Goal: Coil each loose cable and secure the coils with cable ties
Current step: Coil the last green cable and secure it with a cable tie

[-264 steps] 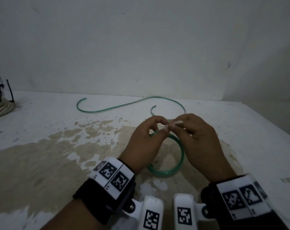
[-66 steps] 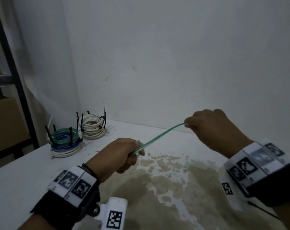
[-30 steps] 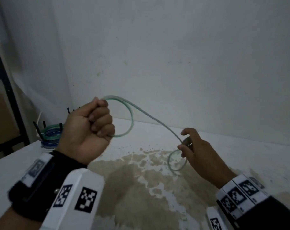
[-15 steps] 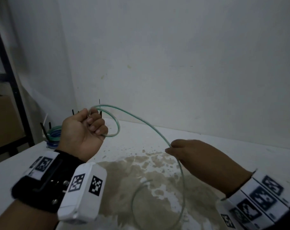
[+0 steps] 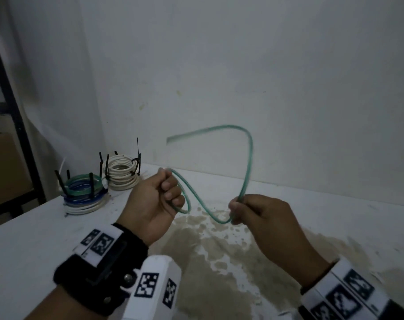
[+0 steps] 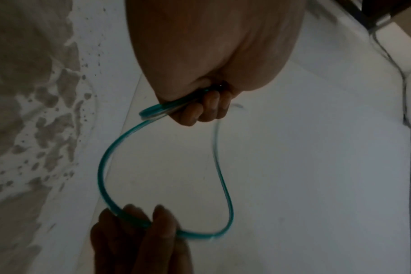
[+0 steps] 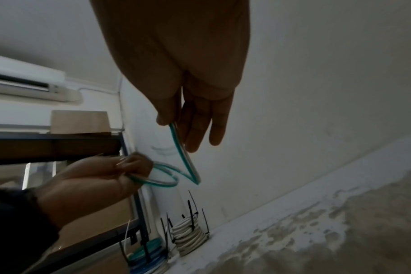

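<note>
Step in hand: coiling the green cable (image 5: 248, 158), held above the worktop (image 5: 34, 227). Left hand (image 5: 155, 204) grip encloses the formed loops; right hand (image 5: 261, 211) pinches the free length. Next: feed another loop leftward

Thin translucent green cable (image 5: 247, 162) showing teal with a pale stripe; stack of cream-white cable coils (image 5: 122, 173) wearing black cable ties (image 5: 138, 166); green-blue-white coil stack (image 5: 84, 196); white tabletop (image 5: 34, 239) carrying tan blotchy stain (image 5: 219, 262); black-and-white checker-tagged wristbands (image 5: 99, 243).
</note>
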`<state>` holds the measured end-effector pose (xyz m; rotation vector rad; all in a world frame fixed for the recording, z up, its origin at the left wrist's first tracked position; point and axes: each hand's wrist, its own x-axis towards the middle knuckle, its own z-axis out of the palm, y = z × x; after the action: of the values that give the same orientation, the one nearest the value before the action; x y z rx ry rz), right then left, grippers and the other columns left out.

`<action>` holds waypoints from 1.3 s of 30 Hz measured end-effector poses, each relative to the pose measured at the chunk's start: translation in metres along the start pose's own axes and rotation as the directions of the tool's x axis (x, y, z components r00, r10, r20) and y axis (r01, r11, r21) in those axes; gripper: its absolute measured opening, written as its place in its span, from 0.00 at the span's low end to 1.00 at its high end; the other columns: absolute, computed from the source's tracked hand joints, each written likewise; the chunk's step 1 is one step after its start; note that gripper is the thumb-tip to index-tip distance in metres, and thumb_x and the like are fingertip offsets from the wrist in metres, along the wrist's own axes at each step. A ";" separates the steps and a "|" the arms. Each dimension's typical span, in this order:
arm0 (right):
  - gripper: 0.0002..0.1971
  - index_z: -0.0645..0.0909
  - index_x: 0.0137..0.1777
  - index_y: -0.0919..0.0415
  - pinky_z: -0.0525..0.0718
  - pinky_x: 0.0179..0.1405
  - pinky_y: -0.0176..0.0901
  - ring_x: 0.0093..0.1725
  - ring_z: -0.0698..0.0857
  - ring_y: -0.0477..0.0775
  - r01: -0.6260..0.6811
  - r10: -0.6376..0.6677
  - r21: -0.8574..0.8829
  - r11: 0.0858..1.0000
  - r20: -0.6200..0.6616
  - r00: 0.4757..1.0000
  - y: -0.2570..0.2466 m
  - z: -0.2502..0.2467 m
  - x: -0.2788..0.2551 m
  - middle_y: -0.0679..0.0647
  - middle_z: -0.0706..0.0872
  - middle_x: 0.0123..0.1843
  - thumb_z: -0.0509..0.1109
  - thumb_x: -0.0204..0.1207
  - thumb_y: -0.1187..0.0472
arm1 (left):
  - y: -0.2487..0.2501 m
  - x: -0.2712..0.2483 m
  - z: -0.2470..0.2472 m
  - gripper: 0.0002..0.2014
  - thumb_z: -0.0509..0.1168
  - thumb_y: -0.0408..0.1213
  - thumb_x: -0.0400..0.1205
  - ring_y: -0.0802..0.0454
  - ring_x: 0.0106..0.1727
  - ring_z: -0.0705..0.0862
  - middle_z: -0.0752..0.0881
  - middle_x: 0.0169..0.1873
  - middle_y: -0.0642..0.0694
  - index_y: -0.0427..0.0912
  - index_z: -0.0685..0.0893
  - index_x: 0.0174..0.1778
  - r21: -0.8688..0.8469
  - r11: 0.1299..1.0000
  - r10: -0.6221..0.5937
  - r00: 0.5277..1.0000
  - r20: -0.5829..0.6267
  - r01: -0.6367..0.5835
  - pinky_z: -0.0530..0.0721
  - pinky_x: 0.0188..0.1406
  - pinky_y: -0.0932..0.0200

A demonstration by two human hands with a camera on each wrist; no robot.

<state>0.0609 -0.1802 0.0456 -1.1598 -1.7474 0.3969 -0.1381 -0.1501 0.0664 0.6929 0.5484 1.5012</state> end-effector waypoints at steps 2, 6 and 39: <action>0.12 0.87 0.33 0.58 0.83 0.40 0.37 0.33 0.86 0.42 0.042 -0.040 -0.025 0.999 0.077 0.996 -0.008 0.004 -0.005 0.48 0.89 0.31 0.70 0.77 0.57 | -0.009 -0.002 0.005 0.15 0.49 0.41 0.89 0.59 0.17 0.63 0.66 0.20 0.53 0.42 0.73 0.38 0.039 0.999 0.012 1.000 -0.005 -0.012 0.66 0.16 0.68; 0.14 0.84 0.30 0.57 0.84 0.40 0.38 0.32 0.86 0.45 0.070 -0.068 -0.008 0.997 0.164 0.984 -0.023 0.005 -0.010 0.51 0.88 0.31 0.69 0.77 0.57 | -0.024 -0.006 0.012 0.13 0.49 0.40 0.88 0.57 0.21 0.64 0.67 0.23 0.51 0.42 0.72 0.40 0.120 0.993 -0.010 0.999 0.041 0.005 0.68 0.20 0.64; 0.26 0.77 0.40 0.73 0.81 0.40 0.53 0.34 0.81 0.56 -0.169 0.182 -0.100 0.981 0.149 0.972 -0.003 -0.022 0.024 0.69 0.84 0.40 0.60 0.82 0.45 | -0.083 -0.043 0.034 0.16 0.48 0.39 0.89 0.53 0.22 0.67 0.71 0.21 0.48 0.38 0.70 0.37 0.667 0.730 -0.101 0.942 0.321 -0.149 0.69 0.25 0.60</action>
<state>0.0761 -0.1664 0.0709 -1.3833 -1.8177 0.5364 -0.0564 -0.1911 0.0278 1.5173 0.8391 1.1346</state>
